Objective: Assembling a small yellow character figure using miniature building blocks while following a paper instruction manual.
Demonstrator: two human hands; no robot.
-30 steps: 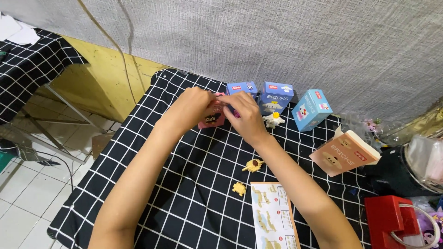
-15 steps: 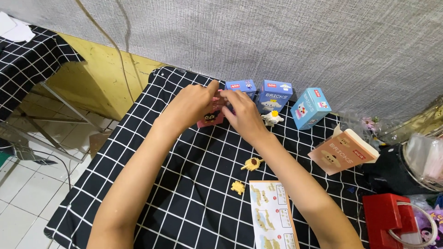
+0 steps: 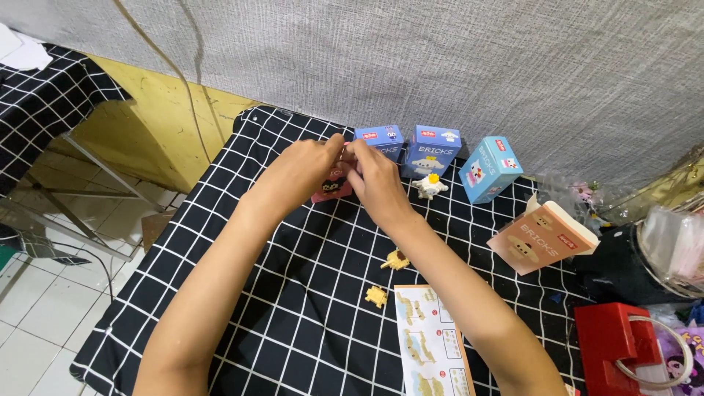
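Hands are brought together over the far part of the desk (image 3: 242, 315), which is covered by a black cloth with a white grid. The left hand (image 3: 301, 172) and the right hand (image 3: 378, 180) touch at the fingertips, and the fingers (image 3: 339, 147) are pinched together on something too small to be made out. A small pink cardboard box (image 3: 330, 189) is seen just below the fingers, partly hidden by both hands. Three blue cardboard boxes (image 3: 433, 150) are lined up just beyond the fingers. A small white brick figure (image 3: 427, 185) stands beside the right hand. Two yellow brick pieces (image 3: 394, 259) lie nearer the body, beside a printed paper instruction sheet (image 3: 433, 345).
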